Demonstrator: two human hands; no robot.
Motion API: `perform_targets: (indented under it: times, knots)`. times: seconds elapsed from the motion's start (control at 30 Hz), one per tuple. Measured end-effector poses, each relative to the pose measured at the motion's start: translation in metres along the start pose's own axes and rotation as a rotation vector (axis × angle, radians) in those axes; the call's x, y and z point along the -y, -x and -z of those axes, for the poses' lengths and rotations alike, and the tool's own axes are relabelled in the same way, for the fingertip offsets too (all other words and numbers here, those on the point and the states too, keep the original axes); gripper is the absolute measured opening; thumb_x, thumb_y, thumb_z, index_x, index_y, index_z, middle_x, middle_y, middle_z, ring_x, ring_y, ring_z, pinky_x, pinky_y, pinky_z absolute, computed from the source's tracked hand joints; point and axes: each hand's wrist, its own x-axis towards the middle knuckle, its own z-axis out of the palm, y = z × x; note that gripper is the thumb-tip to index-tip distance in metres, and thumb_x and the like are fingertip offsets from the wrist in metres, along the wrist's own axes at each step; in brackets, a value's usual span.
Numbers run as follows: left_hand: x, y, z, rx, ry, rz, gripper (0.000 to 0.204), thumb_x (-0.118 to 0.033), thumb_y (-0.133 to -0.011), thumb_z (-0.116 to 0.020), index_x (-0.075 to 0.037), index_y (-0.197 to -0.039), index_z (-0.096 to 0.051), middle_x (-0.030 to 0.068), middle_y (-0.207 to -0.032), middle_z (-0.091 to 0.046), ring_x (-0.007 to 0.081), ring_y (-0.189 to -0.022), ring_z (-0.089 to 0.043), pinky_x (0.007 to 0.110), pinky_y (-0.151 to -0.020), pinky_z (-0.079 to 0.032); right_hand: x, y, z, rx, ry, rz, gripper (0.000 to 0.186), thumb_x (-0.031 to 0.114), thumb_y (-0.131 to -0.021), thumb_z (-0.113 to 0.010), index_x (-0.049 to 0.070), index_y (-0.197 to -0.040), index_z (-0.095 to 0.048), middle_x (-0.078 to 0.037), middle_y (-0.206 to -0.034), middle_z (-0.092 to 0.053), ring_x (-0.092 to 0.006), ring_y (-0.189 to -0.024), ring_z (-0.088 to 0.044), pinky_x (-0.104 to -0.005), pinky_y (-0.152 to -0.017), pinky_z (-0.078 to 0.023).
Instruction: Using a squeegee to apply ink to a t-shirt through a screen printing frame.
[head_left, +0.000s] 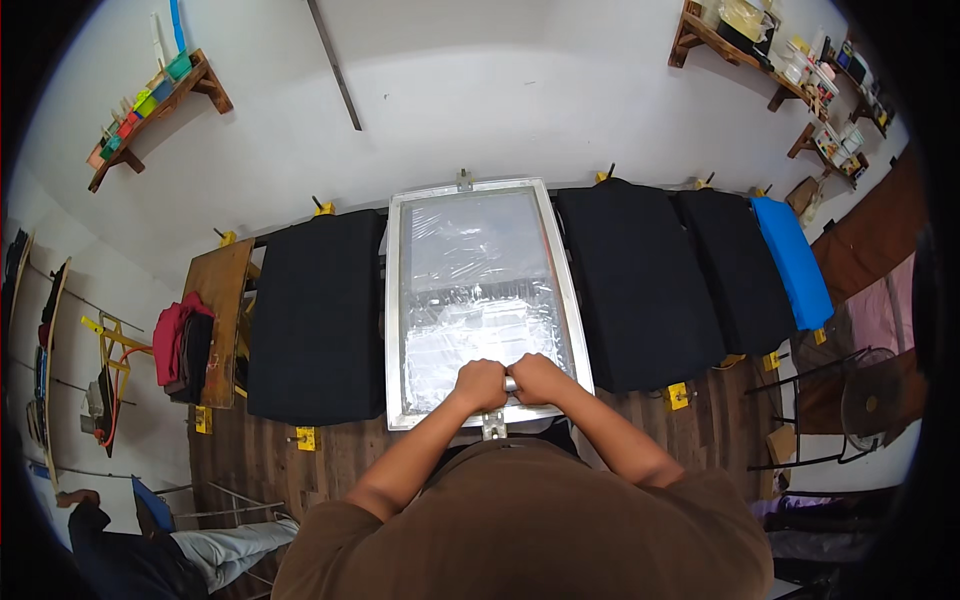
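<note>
Several black garments [318,315] lie flat in a row on the long dark wooden surface [640,425], flanking a rectangular aluminium-framed printing screen [480,295] lying at its middle. Both hands, left hand [481,384] and right hand [538,377], are fisted side by side around a grey bar [511,383] at the screen's near edge.

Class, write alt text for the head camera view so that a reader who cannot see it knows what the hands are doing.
Seen from above, a person's left hand and right hand grip a grey bar at the near end of a silver metal-framed printing screen. The screen lies on a long wooden table between black garments on boards, with a blue garment at far right.
</note>
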Motion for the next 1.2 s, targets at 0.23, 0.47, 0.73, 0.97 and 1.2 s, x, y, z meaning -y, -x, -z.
perform_targets:
  times: [0.23, 0.47, 0.73, 0.97, 1.2]
  knots:
    - [-0.009, 0.042, -0.033, -0.278, 0.028, -0.202, 0.027, -0.014, -0.073, -0.069, -0.001, -0.095, -0.061, 0.0188, -0.094, -0.06, 0.0381, -0.083, -0.064, 0.049, -0.07, -0.055, 0.025, 0.04, -0.036, -0.214, -0.034, -0.035, 0.031, 0.014, -0.07, -0.072, 0.003, -0.098, -0.067, -0.017, -0.094, -0.068, -0.0351, -0.091, -0.066, -0.0456, -0.078, -0.055]
    - [-0.012, 0.066, -0.035, -0.207, 0.003, -0.248, 0.051, -0.024, -0.071, -0.079, 0.0, -0.11, -0.058, 0.0183, -0.103, -0.057, 0.0369, -0.1, -0.062, 0.046, -0.077, -0.055, 0.031, 0.069, -0.033, -0.226, -0.122, 0.075, 0.063, 0.028, -0.067, -0.082, -0.001, -0.119, -0.062, -0.017, -0.108, -0.065, -0.036, -0.103, -0.063, -0.0438, -0.087, -0.054]
    - [0.055, 0.074, -0.022, -0.674, 0.488, -0.043, 0.053, -0.031, -0.081, -0.083, -0.002, -0.121, -0.064, 0.0161, -0.104, -0.065, 0.0311, -0.096, -0.064, 0.043, -0.083, -0.051, -0.016, 0.094, -0.021, -0.453, -0.574, -0.203, 0.057, 0.035, -0.076, -0.085, -0.002, -0.115, -0.067, -0.023, -0.117, -0.067, -0.04, -0.11, -0.062, -0.0429, -0.097, -0.049]
    - [0.167, 0.094, -0.076, -0.697, 0.392, 0.821, 0.071, -0.062, -0.099, -0.042, 0.001, -0.12, -0.065, 0.0277, -0.12, -0.064, 0.0466, -0.116, -0.058, 0.052, -0.099, -0.045, -0.092, 0.102, -0.091, -0.716, -0.687, -0.802, 0.046, 0.042, -0.096, -0.064, -0.004, -0.103, -0.068, -0.022, -0.093, -0.072, -0.0402, -0.09, -0.069, -0.049, -0.081, -0.053]
    - [0.179, 0.081, -0.064, -0.679, 0.882, 1.063, 0.098, -0.074, -0.097, -0.027, 0.013, -0.109, -0.07, 0.031, -0.114, -0.069, 0.0451, -0.115, -0.062, 0.046, -0.1, -0.044, -0.078, 0.071, -0.091, -0.78, -0.353, -0.967, 0.062, 0.048, -0.103, -0.046, -0.005, -0.079, -0.068, -0.031, -0.079, -0.066, -0.0505, -0.081, -0.065, -0.0571, -0.074, -0.049]
